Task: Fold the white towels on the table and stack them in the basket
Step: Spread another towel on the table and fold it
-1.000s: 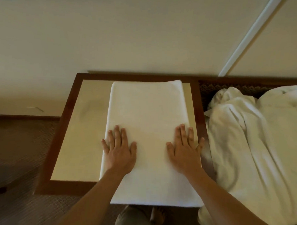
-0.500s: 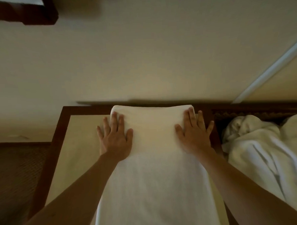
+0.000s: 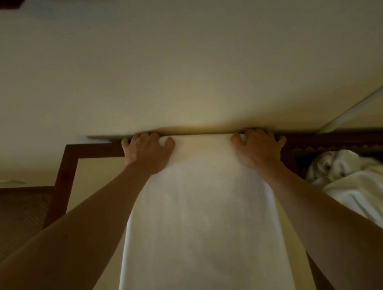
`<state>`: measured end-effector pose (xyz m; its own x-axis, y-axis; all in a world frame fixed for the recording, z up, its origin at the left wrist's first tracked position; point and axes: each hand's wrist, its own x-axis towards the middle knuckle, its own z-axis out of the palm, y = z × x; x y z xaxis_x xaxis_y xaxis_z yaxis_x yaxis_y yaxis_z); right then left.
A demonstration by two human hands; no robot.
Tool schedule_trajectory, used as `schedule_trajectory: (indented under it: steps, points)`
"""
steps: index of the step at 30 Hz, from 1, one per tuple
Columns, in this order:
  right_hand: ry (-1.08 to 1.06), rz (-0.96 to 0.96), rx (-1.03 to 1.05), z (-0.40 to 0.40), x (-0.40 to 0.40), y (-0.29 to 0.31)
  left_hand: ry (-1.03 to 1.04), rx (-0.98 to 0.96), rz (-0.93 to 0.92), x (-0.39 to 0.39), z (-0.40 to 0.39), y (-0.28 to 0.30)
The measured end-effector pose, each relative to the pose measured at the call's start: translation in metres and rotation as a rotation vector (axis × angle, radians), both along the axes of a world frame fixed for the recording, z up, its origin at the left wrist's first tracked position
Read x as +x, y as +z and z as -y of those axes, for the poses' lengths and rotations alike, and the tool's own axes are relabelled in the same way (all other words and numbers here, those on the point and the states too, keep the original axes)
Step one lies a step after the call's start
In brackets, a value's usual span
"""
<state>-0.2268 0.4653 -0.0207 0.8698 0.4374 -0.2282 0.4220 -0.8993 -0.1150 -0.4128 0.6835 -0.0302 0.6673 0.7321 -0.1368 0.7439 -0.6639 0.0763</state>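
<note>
A long white towel [image 3: 199, 220] lies flat down the middle of the frame on the dark-rimmed counter [image 3: 63, 181]. At its far edge, centre frame, the left hand [image 3: 147, 153] and right hand [image 3: 259, 148] each grip a corner, fingers curled over the edge. Right of the counter, crumpled white towels [image 3: 350, 182] are heaped.
</note>
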Motion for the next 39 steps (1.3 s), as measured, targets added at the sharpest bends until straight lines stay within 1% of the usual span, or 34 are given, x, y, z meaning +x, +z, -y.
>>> schedule_trajectory:
  steps: [2, 3, 5, 7, 8, 9, 10, 11, 13, 15, 16, 19, 21, 24, 26, 27, 28, 30, 31, 33, 35, 37, 39]
  points:
    - [-0.052, 0.004, 0.019, -0.001, -0.007, 0.001, 0.025, 0.006, 0.043, -0.002, 0.002, 0.000]
    - [-0.080, 0.036, 0.053, 0.000, -0.012, 0.002, 0.033, 0.005, 0.110, -0.005, 0.003, -0.001]
    - [-0.098, 0.199, 0.129, 0.006, -0.020, 0.004, 0.024, 0.045, 0.303, -0.014, 0.006, 0.001]
    - [-0.044, 0.346, 0.202, 0.020, -0.034, 0.011, -0.005, 0.149, 0.489, -0.029, 0.017, 0.004]
    - [0.021, 0.352, 0.242, 0.029, -0.047, 0.014, -0.027, 0.157, 0.558, -0.038, 0.027, 0.007]
    - [0.101, 0.326, 0.263, 0.040, -0.067, 0.014, -0.057, 0.121, 0.583, -0.049, 0.045, 0.011]
    - [0.167, 0.263, 0.267, 0.054, -0.095, 0.014, -0.087, 0.061, 0.568, -0.064, 0.069, 0.014]
    - [0.222, 0.181, 0.248, 0.070, -0.127, 0.011, -0.124, -0.008, 0.507, -0.080, 0.099, 0.017]
    - [0.325, 0.065, 0.166, 0.110, -0.195, 0.002, -0.234, -0.118, 0.332, -0.122, 0.164, 0.017]
    - [0.389, 0.030, 0.098, 0.152, -0.246, -0.009, -0.367, -0.129, 0.198, -0.168, 0.222, 0.009]
    - [0.388, 0.018, 0.082, 0.172, -0.263, -0.013, -0.405, -0.120, 0.146, -0.191, 0.243, 0.002]
    - [0.339, -0.007, 0.061, 0.229, -0.291, -0.015, -0.370, -0.123, 0.052, -0.259, 0.277, -0.004]
    - [0.281, -0.020, 0.015, 0.267, -0.303, -0.013, -0.293, -0.135, 0.020, -0.302, 0.292, 0.001]
    - [0.085, -0.088, -0.040, 0.310, -0.309, -0.009, -0.171, -0.136, -0.030, -0.356, 0.306, 0.005]
    - [-0.026, -0.110, -0.044, 0.332, -0.314, -0.005, -0.050, -0.173, -0.024, -0.385, 0.317, 0.005]
    - [-0.069, -0.094, -0.004, 0.340, -0.318, -0.003, 0.036, -0.213, 0.014, -0.396, 0.324, 0.005]
    - [-0.107, -0.050, 0.069, 0.349, -0.326, -0.001, 0.118, -0.234, 0.097, -0.408, 0.333, 0.007]
    - [-0.178, 0.047, 0.272, 0.367, -0.343, 0.003, 0.254, -0.172, 0.347, -0.423, 0.350, 0.011]
    - [-0.207, 0.055, 0.365, 0.375, -0.351, 0.004, 0.350, -0.166, 0.475, -0.427, 0.357, 0.013]
    - [-0.239, 0.001, 0.484, 0.386, -0.369, 0.003, 0.629, -0.328, 0.661, -0.429, 0.366, 0.019]
    - [-0.273, -0.121, 0.567, 0.391, -0.383, -0.002, 0.907, -0.509, 0.747, -0.428, 0.363, 0.017]
    - [-0.367, -0.288, 0.648, 0.390, -0.394, -0.004, 1.025, -0.673, 0.766, -0.430, 0.355, 0.007]
    - [-0.452, -0.372, 0.717, 0.386, -0.400, -0.005, 1.061, -0.839, 0.815, -0.433, 0.345, -0.004]
